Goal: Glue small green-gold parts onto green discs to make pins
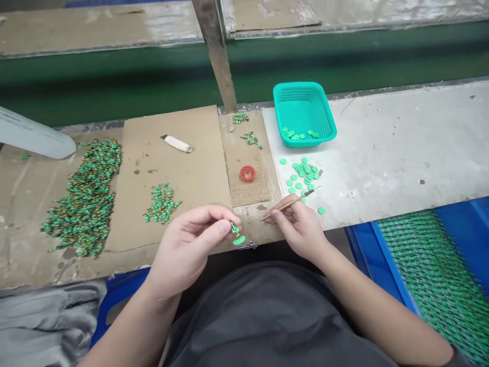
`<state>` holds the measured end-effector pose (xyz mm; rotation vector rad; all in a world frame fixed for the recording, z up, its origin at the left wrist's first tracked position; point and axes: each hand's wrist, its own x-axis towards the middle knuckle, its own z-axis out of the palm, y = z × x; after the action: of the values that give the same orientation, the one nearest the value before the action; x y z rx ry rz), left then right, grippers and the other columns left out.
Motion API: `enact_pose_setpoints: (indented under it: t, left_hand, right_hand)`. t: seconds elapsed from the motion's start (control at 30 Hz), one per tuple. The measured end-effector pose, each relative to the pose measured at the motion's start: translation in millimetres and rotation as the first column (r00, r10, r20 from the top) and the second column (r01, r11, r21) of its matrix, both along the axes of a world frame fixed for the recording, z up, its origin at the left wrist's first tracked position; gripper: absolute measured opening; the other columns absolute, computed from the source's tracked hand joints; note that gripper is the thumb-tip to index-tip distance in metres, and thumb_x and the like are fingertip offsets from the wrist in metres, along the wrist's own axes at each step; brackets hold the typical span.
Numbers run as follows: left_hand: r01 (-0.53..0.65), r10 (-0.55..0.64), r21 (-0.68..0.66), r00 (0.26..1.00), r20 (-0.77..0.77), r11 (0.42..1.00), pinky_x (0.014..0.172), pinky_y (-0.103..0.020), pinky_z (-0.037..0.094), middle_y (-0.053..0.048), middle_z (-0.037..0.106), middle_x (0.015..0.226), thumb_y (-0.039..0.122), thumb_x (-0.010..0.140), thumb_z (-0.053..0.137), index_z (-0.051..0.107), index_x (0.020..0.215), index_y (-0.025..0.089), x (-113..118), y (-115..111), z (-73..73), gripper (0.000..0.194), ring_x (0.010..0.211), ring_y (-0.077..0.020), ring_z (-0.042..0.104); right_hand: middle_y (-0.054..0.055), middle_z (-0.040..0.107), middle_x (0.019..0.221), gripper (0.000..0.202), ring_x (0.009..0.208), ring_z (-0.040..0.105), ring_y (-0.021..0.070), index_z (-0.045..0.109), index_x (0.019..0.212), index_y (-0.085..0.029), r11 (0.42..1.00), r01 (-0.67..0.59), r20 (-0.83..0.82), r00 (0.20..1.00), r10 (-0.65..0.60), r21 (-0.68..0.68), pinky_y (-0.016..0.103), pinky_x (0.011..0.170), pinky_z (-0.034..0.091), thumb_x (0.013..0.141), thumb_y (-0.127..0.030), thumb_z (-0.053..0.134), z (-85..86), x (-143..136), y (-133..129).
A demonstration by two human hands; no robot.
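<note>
Pinched between the thumb and fingers of my left hand (194,239) is a small green and gold figurine (236,229), with a round green base (239,240) at its lower end. My right hand (300,224) is closed around a thin paintbrush (288,204), its dark tip pointing up and to the right. Loose green discs (304,171) lie on the white board just beyond the right hand. Between and beyond the hands stands a small red cap (247,174) on cardboard; its contents are hard to make out.
A teal basket (328,122) holds several green discs. Heaped at the left are many small figurines (87,199), with a smaller pile (162,204) on cardboard. A white dark-tipped tube (177,143) lies there too. Blue crate (389,260) at lower right contains rows of green pieces.
</note>
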<state>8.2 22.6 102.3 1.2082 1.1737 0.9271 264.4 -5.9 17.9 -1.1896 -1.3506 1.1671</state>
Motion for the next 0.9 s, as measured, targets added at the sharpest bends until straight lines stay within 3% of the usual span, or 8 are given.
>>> enact_pose_setpoints:
  t: [0.13, 0.33, 0.47, 0.6, 0.73, 0.9]
  left_hand:
    - [0.010, -0.009, -0.030, 1.000, 0.028, 1.000, 0.060, -0.017, 0.062, -0.007, 0.081, 0.078, 0.066, 0.086, 0.107, 0.094, 0.087, 0.023, 0.3, -2.0, 2.3, 0.046, 0.064, -0.0125, 0.073]
    - [-0.010, 0.010, 0.004, 0.999, -0.043, 1.000, 0.059, -0.023, 0.065, -0.009, 0.082, 0.079, 0.072, 0.087, 0.102, 0.094, 0.087, 0.023, -1.3, 0.5, -9.2, 0.049, 0.062, -0.0155, 0.073]
    - [-0.010, 0.028, 0.125, 0.989, -0.143, 0.992, 0.062, -0.026, 0.068, -0.006, 0.086, 0.083, 0.062, 0.090, 0.101, 0.094, 0.087, 0.029, -0.5, 6.2, -18.4, 0.034, 0.065, -0.0188, 0.078]
    - [0.044, 0.058, 0.330, 0.955, -0.292, 0.943, 0.067, -0.030, 0.070, -0.002, 0.090, 0.090, 0.049, 0.095, 0.094, 0.095, 0.092, 0.037, 11.5, 14.6, -29.4, 0.012, 0.077, -0.0229, 0.084]
    - [0.286, -0.078, 0.471, 0.907, -0.413, 0.834, 0.073, -0.031, 0.069, -0.002, 0.093, 0.099, 0.050, 0.104, 0.082, 0.095, 0.098, 0.036, 56.4, 37.3, -35.3, 0.021, 0.082, -0.0220, 0.084]
    - [0.490, -0.214, 0.498, 0.832, -0.512, 0.716, 0.100, -0.035, 0.070, -0.005, 0.093, 0.110, 0.046, 0.109, 0.074, 0.096, 0.109, 0.032, 163.5, 93.4, -36.3, 0.027, 0.103, -0.0239, 0.085]
  right_hand:
    - [0.007, 0.090, 0.097, 0.043, 0.095, 0.097, 0.0281, 0.066, 0.109, -0.029, 1.000, -0.001, -0.007, 1.000, 0.001, -0.001, 0.044, 0.092, 0.084, 0.121, -0.070, 0.072, -1.1, -0.1, -1.2]
    - [0.007, 0.090, 0.099, 0.038, 0.097, 0.096, 0.0282, 0.066, 0.109, -0.030, 1.000, 0.000, 0.006, 1.000, 0.000, -0.012, 0.045, 0.095, 0.083, 0.122, -0.065, 0.072, -3.2, -2.3, 2.0]
    - [0.009, 0.087, 0.105, 0.027, 0.100, 0.095, 0.0280, 0.068, 0.109, -0.028, 0.999, 0.007, 0.031, 0.999, -0.009, 0.044, 0.043, 0.095, 0.081, 0.122, -0.052, 0.071, -0.1, -3.3, -4.2]
    - [0.010, 0.086, 0.110, 0.020, 0.099, 0.094, 0.0264, 0.074, 0.112, -0.026, 0.995, 0.004, 0.107, 0.994, -0.014, 0.098, 0.039, 0.093, 0.081, 0.120, -0.044, 0.073, 3.4, 10.2, -31.4]
    - [0.009, 0.088, 0.110, 0.017, 0.101, 0.095, 0.0258, 0.075, 0.113, -0.025, 0.996, 0.072, 0.123, 0.989, -0.079, 0.061, 0.038, 0.095, 0.080, 0.121, -0.039, 0.071, 2.1, 30.3, -65.3]
    - [0.010, 0.089, 0.108, 0.016, 0.098, 0.095, 0.0259, 0.072, 0.111, -0.025, 0.977, 0.206, 0.089, 0.974, -0.211, 0.060, 0.038, 0.090, 0.080, 0.121, -0.037, 0.070, -4.5, 47.2, -83.3]
